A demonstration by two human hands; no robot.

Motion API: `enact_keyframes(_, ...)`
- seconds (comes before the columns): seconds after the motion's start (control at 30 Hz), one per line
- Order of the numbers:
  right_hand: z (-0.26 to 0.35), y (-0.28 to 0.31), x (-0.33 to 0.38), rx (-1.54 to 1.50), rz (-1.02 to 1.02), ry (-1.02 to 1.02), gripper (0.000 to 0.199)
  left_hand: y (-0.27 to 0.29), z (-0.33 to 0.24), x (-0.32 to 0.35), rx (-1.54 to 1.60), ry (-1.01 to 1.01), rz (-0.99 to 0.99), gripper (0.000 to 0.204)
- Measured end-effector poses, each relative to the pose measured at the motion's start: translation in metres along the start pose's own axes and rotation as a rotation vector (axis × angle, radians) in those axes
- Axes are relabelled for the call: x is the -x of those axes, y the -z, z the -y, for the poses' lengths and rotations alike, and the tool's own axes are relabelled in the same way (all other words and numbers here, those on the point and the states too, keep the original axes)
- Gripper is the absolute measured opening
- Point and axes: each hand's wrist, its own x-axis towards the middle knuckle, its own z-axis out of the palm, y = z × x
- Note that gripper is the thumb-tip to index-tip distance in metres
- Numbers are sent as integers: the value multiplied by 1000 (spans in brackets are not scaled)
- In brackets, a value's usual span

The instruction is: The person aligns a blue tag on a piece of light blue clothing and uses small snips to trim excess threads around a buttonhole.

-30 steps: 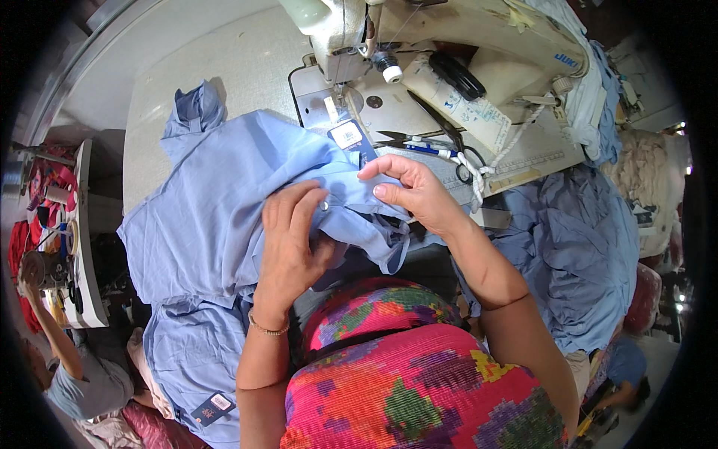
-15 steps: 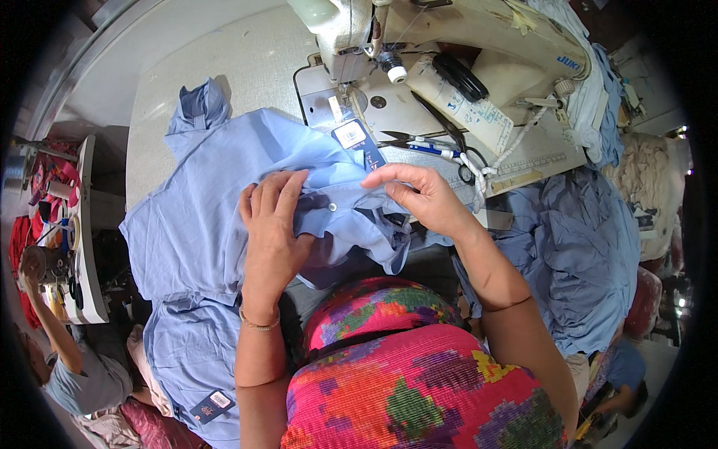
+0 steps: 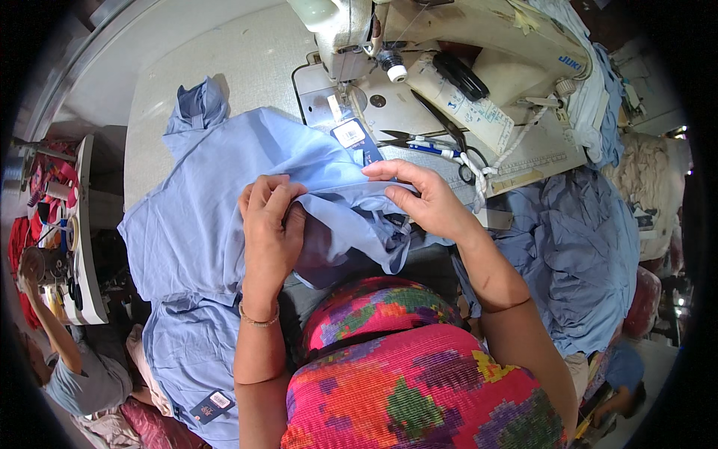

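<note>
- Fingers of the left hand [image 3: 268, 224] are curled together and bunched over a fold of the light blue garment [image 3: 217, 217], pinching the cloth against the palm; fingers of the right hand [image 3: 426, 202] lie flatter, fingertips pressed together on the garment's upper folded edge.
- Light blue garment spreads mostly to the left of and below both hands, its long axis running from the collar end up and left of the left fingers down to the lap; the gathered part sits between the two hands, and the left hand holds more of it.
- Sewing machine [image 3: 449, 45] stands just beyond the right fingertips, its needle end up and left of them.
- Pile of blue cloth [image 3: 576, 247] hangs to the right of the right hand, well apart from the fingers; it sits loose, in no container that I can make out.
- Scissors [image 3: 419, 138] lie on the machine bed just above the right fingers, not touching them.
- Small woven label [image 3: 350, 135] on the garment sits just above and left of the right fingertips, close to the needle end.
</note>
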Motion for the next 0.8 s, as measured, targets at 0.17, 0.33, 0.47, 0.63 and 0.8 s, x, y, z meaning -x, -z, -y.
enact_keyframes(0.17,7,0,2,-50,49,-66,36,-1,5,-1,144,-46,-19,24)
enact_keyframes(0.33,-4,-17,-8,-92,78,20,39,-1,4,-2,122,-77,-9,26)
enact_keyframes(0.47,-11,-22,-16,-296,84,-64,38,-2,1,-3,24,-124,-32,27)
enact_keyframes(0.63,-9,-16,-17,-414,133,-201,36,3,-24,8,297,-130,49,20)
enact_keyframes(0.8,-12,-18,-19,-469,52,-209,30,-20,-30,16,419,32,116,11)
